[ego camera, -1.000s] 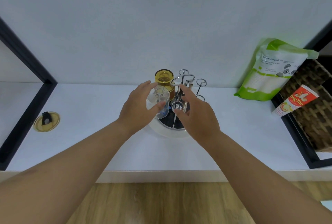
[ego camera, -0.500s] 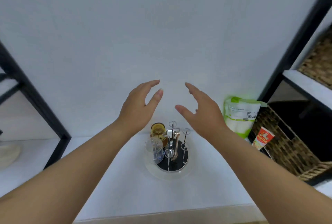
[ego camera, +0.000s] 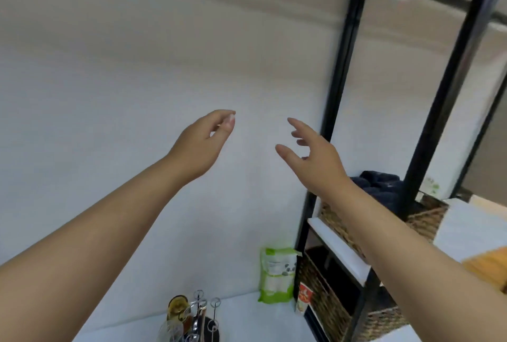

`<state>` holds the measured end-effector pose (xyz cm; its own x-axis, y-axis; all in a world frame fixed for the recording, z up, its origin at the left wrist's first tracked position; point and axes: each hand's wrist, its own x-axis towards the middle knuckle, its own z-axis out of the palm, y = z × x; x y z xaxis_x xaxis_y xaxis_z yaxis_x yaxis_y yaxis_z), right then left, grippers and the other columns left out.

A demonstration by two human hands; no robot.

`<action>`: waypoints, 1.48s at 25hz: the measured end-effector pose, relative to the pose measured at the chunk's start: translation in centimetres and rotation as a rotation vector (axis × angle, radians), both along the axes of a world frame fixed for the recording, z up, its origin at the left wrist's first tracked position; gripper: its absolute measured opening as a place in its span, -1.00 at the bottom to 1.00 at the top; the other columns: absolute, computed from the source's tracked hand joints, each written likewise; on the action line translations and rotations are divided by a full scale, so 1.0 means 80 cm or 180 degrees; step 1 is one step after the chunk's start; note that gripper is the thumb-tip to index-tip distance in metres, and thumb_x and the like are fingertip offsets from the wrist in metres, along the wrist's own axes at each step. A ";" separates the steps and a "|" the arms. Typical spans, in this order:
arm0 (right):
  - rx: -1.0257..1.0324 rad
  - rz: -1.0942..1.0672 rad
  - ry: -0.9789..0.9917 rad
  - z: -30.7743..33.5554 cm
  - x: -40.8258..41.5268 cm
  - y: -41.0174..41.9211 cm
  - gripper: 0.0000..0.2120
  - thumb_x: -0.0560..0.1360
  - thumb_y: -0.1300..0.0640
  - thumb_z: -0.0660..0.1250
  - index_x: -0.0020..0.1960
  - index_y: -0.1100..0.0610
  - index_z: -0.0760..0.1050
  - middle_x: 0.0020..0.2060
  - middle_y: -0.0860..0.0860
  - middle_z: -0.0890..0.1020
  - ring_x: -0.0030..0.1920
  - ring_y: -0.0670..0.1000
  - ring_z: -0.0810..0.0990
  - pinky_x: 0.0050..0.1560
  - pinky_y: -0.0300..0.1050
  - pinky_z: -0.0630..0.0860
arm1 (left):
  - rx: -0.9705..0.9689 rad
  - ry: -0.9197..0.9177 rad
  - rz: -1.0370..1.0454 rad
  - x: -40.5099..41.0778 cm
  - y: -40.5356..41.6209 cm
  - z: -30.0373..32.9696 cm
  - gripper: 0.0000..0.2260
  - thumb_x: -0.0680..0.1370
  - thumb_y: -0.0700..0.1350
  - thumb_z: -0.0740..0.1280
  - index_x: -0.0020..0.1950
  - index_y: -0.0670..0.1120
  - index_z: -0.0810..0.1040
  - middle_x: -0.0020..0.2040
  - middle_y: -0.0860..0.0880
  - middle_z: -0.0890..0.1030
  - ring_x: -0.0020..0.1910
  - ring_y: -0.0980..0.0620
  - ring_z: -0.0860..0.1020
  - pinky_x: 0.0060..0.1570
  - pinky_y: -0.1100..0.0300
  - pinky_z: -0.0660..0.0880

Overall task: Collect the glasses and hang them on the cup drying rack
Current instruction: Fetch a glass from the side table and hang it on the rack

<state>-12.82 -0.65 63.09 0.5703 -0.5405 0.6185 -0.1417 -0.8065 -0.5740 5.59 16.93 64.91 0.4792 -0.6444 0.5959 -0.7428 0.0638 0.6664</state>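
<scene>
Two bare hands up in front of the wall, both empty. Our left hand point(ego camera: 201, 146): grip loosely curled, thumb and fingers near each other but clamped on nothing. Our right hand point(ego camera: 315, 157): grip apart, fingers spread. Low at the frame's bottom edge, on the white bench point(ego camera: 247, 319), the rack point(ego camera: 201, 319) carries an amber glass point(ego camera: 177, 307) and a clear glass point(ego camera: 171, 332). Right of it, a green pouch point(ego camera: 277, 274), then the black shelf point(ego camera: 340, 255) with wicker baskets point(ego camera: 323, 303).

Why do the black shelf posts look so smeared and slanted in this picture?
Head view: the shelf posts streak with motion blur; the wide lens slants them; both hands stay fairly sharp; the drying rack at the bottom edge looks soft.
</scene>
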 end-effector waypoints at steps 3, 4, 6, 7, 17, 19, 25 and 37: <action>-0.0163 -0.0303 -0.0044 0.077 -0.073 0.013 -0.37 0.59 -0.26 0.37 0.61 -0.23 0.31 0.41 -0.11 0.55 0.40 -0.06 0.51 0.38 0.13 0.54 | -0.0186 -0.0135 -0.0315 -0.044 -0.011 0.069 -0.58 0.69 0.23 0.12 0.48 0.13 0.48 0.39 0.24 0.52 0.38 0.19 0.46 0.40 0.12 0.35; -0.0241 -0.0404 -0.0042 0.094 -0.093 0.019 -0.38 0.60 -0.25 0.37 0.61 -0.20 0.31 0.42 -0.09 0.55 0.40 -0.05 0.52 0.38 0.13 0.54 | -0.0240 -0.0139 -0.0407 -0.058 -0.014 0.082 -0.58 0.69 0.22 0.13 0.48 0.11 0.48 0.39 0.22 0.52 0.38 0.19 0.47 0.38 0.14 0.35; -0.0391 -0.0686 -0.0037 0.120 -0.145 0.035 -0.38 0.61 -0.26 0.35 0.62 -0.17 0.32 0.43 -0.08 0.56 0.38 -0.06 0.53 0.37 0.10 0.55 | -0.0305 -0.0170 -0.0685 -0.100 -0.023 0.102 -0.58 0.70 0.19 0.13 0.49 0.08 0.48 0.39 0.20 0.53 0.37 0.18 0.46 0.31 0.20 0.33; -0.0425 -0.0838 -0.0051 0.128 -0.171 0.043 -0.38 0.61 -0.27 0.34 0.61 -0.18 0.32 0.42 -0.09 0.56 0.36 -0.07 0.53 0.36 0.07 0.54 | -0.0311 -0.0210 -0.0842 -0.122 -0.028 0.107 -0.59 0.70 0.18 0.14 0.49 0.08 0.48 0.39 0.19 0.53 0.37 0.18 0.46 0.29 0.22 0.32; -0.0268 -0.2506 -0.0221 0.119 -0.500 0.118 -0.39 0.63 -0.20 0.35 0.63 -0.15 0.30 0.39 -0.07 0.57 0.34 -0.04 0.55 0.32 -0.03 0.49 | -0.0276 -0.0515 -0.2462 -0.396 -0.108 0.090 -0.58 0.71 0.16 0.12 0.55 0.12 0.38 0.34 0.20 0.45 0.32 0.21 0.41 0.23 0.22 0.32; -0.0179 -0.2839 -0.0303 0.114 -0.577 0.135 -0.40 0.65 -0.16 0.35 0.64 -0.12 0.30 0.41 -0.04 0.56 0.36 -0.01 0.55 0.31 -0.01 0.50 | -0.0294 -0.0483 -0.2798 -0.469 -0.126 0.090 -0.59 0.71 0.15 0.13 0.56 0.12 0.38 0.33 0.20 0.45 0.31 0.21 0.41 0.20 0.25 0.33; -0.0167 -0.3632 -0.0487 0.125 -0.776 0.176 -0.42 0.64 -0.16 0.36 0.62 -0.14 0.32 0.40 -0.01 0.57 0.32 0.01 0.56 0.21 -0.04 0.57 | -0.0432 -0.0306 -0.3709 -0.681 -0.163 0.123 -0.61 0.72 0.09 0.15 0.56 0.07 0.39 0.33 0.19 0.46 0.30 0.21 0.43 0.18 0.28 0.40; -0.0216 -0.4597 -0.0577 0.124 -1.064 0.188 -0.44 0.63 -0.21 0.34 0.60 -0.23 0.32 0.35 -0.12 0.56 0.29 -0.13 0.56 0.10 -0.19 0.50 | -0.0325 0.0013 -0.4933 -1.080 -0.234 0.128 -0.60 0.71 0.14 0.14 0.56 0.16 0.36 0.47 0.11 0.46 0.40 0.15 0.39 0.32 0.12 0.36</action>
<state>-97.94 14.39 73.03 -0.5203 -0.5311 0.6687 -0.7672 -0.0531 -0.6392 -80.78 -1.81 75.16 -0.5923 -0.4520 0.6670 0.0919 0.7845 0.6133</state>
